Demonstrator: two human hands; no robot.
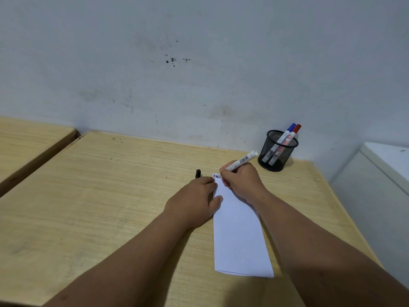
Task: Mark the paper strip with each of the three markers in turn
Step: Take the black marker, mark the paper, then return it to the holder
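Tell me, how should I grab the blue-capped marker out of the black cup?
Pinch the blue-capped marker by its capped top, coming from above. It leans in the mesh cup with only that end sticking out past the rim; the red-capped marker sits close on its right.

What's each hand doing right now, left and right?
Left hand: open, lying flat, thumb on the paper strip edge, holding nothing.
Right hand: closed on an uncapped marker, tip at the strip's far end.
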